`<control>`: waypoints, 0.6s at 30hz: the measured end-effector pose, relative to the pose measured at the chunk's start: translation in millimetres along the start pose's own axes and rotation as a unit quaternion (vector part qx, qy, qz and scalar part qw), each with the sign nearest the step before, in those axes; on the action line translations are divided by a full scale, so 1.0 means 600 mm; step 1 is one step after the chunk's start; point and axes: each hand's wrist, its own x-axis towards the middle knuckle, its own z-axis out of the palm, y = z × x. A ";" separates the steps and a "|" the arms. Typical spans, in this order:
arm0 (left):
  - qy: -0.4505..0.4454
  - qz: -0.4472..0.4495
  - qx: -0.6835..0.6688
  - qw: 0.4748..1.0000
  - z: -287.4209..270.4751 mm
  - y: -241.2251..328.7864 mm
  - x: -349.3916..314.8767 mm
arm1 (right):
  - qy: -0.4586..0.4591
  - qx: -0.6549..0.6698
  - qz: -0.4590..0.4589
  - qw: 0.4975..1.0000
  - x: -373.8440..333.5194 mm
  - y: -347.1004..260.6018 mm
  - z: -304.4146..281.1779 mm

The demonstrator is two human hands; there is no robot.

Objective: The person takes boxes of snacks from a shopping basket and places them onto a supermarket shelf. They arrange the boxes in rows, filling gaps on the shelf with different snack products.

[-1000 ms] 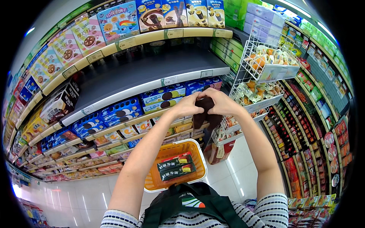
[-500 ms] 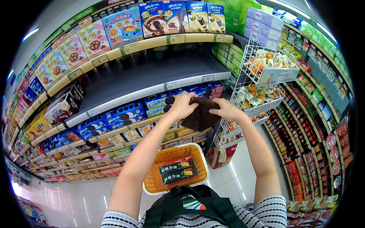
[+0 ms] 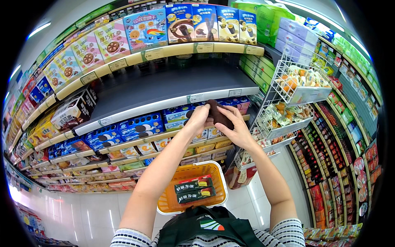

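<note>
A dark brown cloth (image 3: 221,116) is bunched up between my two hands, in front of the lower shelf's edge. My left hand (image 3: 199,118) grips its left side, with the fingers partly hidden behind the fabric. From the right, my right hand (image 3: 237,128) holds the cloth between thumb and fingers. Just above the hands runs a bare dark shelf board (image 3: 164,84) with a pale price rail. Blue biscuit boxes (image 3: 142,126) line the shelf behind and to the left of my hands.
Below my arms stands an orange basket (image 3: 166,201) with dark green-and-red snack boxes (image 3: 195,190) in it. A white wire rack (image 3: 263,111) of packaged snacks is close on the right. Upright biscuit boxes (image 3: 181,24) fill the shelf above.
The cloth hung spread between my hands before and is now gathered into a smaller bundle. My hands have come closer together. The view has shifted slightly.
</note>
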 end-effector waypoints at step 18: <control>0.314 0.350 0.545 0.694 -0.213 0.081 0.080 | -0.144 -0.152 -0.007 0.978 0.347 0.056 0.136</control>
